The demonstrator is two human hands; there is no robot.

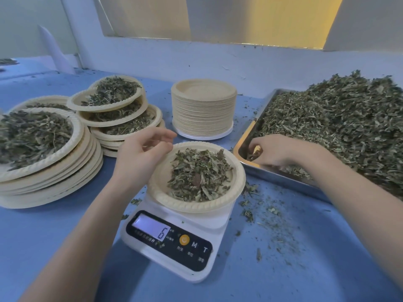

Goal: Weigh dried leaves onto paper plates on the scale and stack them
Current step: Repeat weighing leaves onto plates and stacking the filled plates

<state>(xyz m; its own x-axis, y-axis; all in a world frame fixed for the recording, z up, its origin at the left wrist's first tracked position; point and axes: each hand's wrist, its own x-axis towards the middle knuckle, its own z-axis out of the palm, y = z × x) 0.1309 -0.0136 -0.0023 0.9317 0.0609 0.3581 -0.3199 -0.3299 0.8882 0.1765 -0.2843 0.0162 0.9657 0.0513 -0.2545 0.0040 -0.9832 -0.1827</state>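
The left hand (141, 152) hovered with loosely curled fingers, holding nothing, beside the paper plate (236, 171) of dried leaves (198, 175) sitting on the scale (174, 243), whose display read 6. The right hand (281, 151) curled into the leaf pile (340, 125) in the metal tray (242, 147). Filled plate stacks (72, 158) and an empty plate stack (204, 107) stood on the blue table (305, 258), below a white wall (239, 59).
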